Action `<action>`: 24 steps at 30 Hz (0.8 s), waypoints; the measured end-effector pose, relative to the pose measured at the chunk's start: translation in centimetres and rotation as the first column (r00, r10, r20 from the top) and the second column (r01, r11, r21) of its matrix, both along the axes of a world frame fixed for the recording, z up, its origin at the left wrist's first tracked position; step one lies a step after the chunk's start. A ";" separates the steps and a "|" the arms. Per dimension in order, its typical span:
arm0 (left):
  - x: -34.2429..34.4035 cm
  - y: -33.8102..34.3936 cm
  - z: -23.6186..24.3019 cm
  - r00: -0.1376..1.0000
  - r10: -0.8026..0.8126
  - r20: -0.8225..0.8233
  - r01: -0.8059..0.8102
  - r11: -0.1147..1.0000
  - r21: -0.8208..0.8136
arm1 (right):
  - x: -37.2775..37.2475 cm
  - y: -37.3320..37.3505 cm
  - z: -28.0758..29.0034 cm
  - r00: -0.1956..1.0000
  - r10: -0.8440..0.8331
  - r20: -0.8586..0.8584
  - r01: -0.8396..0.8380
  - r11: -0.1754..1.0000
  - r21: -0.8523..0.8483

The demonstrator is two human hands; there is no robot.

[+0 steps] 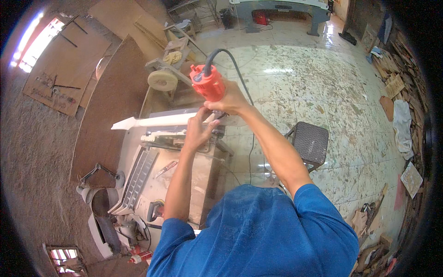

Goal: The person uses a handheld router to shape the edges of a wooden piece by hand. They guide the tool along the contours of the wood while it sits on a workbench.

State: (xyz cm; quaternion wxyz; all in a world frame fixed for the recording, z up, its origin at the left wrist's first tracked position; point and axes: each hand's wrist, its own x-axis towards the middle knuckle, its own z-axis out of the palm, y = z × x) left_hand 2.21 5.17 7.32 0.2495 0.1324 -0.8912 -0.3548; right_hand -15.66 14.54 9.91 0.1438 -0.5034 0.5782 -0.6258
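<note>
My right hand [230, 99] is wrapped round an orange-red power tool [206, 84], held upright at the far end of the workbench, with a black cable looping from its top. My left hand [198, 131] is just below it, fingers curled at the tool's lower end; what they grip is partly hidden. Beneath the hands lies a long white piece [155, 120] across a metal fixture [164, 141]. Closer in on the bench are a small hand tool [166, 168], a slatted metal piece [138, 177] and another power tool [156, 210].
A stool [310, 143] stands right of the bench on the debris-strewn tiled floor [314, 83]. A wooden stand [177, 51] and a grey machine [281, 14] are beyond. A brown board [101, 101] stands left; scrap wood [394, 85] lines the right wall. The cable trails down beside the bench.
</note>
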 end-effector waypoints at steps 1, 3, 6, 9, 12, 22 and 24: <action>-0.3 0.2 0.1 0.999 0.033 0.012 -0.033 0.999 0.000 | -0.2 0.1 0.1 1.000 0.014 0.017 -0.014 1.000 -0.010; -0.6 0.9 0.0 0.992 0.109 0.058 -0.110 0.994 0.023 | -0.4 0.4 0.0 1.000 0.014 0.010 -0.014 1.000 -0.025; -1.2 1.3 0.3 0.988 0.150 0.042 -0.152 0.987 0.043 | -0.4 0.8 -0.2 1.000 0.005 -0.005 -0.005 0.999 -0.038; -1.6 0.8 0.1 0.992 0.128 -0.008 -0.128 0.991 0.038 | -1.0 0.1 -0.4 1.000 0.013 0.022 -0.011 0.996 -0.085; -1.1 0.0 -1.1 0.987 0.142 -0.076 -0.143 0.990 -0.006 | -1.0 0.0 0.3 0.974 0.170 0.150 -0.161 0.984 -0.071; -0.4 -5.3 -7.2 0.989 0.042 0.142 -0.016 0.984 -0.178 | -0.4 -0.1 -0.3 0.986 0.115 0.118 -0.112 0.993 -0.038; 1.7 -6.7 -8.0 0.975 0.195 0.102 -0.174 0.967 -0.185 | 0.1 0.3 -0.2 0.974 0.116 0.194 -0.095 0.989 -0.115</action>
